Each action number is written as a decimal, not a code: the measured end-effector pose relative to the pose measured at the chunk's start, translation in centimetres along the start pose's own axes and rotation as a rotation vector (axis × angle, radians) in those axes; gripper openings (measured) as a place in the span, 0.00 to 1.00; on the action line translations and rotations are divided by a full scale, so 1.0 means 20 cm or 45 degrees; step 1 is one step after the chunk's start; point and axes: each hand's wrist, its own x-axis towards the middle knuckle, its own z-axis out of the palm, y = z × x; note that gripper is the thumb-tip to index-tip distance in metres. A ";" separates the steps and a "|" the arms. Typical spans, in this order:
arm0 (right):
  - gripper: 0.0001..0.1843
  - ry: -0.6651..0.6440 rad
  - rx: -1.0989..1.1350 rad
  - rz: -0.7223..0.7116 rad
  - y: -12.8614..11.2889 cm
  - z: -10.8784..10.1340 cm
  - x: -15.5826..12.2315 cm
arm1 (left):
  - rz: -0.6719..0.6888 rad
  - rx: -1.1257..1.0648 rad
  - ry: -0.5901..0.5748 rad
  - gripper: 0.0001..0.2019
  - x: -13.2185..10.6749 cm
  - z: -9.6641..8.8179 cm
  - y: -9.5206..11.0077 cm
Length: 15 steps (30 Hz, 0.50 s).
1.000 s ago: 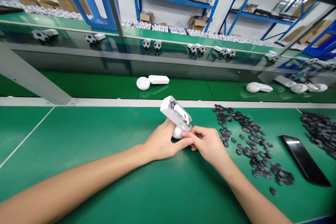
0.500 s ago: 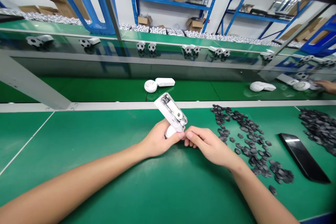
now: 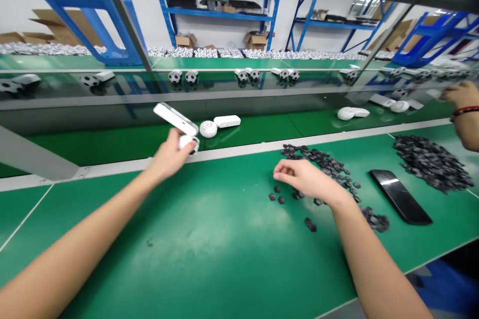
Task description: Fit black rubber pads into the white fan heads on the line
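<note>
Holding white device (image 3: 177, 120) between thumb, fingers: left hand (image 3: 168, 158); right hand (image 3: 302, 178) curled, grip unclear.

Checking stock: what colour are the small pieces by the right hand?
The small pieces by the right hand are dark grey to black, in the head view.

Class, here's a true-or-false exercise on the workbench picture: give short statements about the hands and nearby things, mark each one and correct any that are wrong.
1. The left hand holds a white device. True.
2. Loose black pieces lie near the right hand. True.
3. A glossy black slab lies on the green table. True.
4. The right hand grips the slab. False: the slab lies apart from the right hand.
5. The large heap of black pieces is left of the slab. False: it is at the right.
6. The co-worker's hand is gloved. False: it is bare.
</note>
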 end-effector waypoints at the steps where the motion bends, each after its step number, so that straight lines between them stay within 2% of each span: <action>1: 0.11 -0.064 0.000 0.010 0.00 0.00 -0.01 | -0.069 0.235 0.022 0.31 0.07 -0.06 -0.06; 3: 0.08 -0.161 -0.013 0.028 0.01 0.01 -0.01 | -0.191 0.598 0.022 0.33 0.17 -0.17 -0.15; 5: 0.06 -0.206 -0.036 0.024 0.03 0.02 0.00 | -0.202 0.687 0.031 0.31 0.23 -0.25 -0.19; 8: 0.06 -0.210 -0.076 0.007 0.05 0.04 0.01 | -0.061 0.686 0.158 0.30 0.25 -0.24 -0.12; 10: 0.05 -0.193 -0.090 0.001 0.06 0.05 0.02 | 0.088 0.638 0.195 0.30 0.26 -0.15 -0.03; 12: 0.05 -0.175 -0.098 -0.009 0.06 0.05 0.02 | 0.221 0.539 0.096 0.28 0.28 0.00 0.07; 15: 0.03 -0.139 -0.116 -0.035 0.05 0.06 0.01 | 0.304 0.386 -0.001 0.37 0.34 0.24 0.17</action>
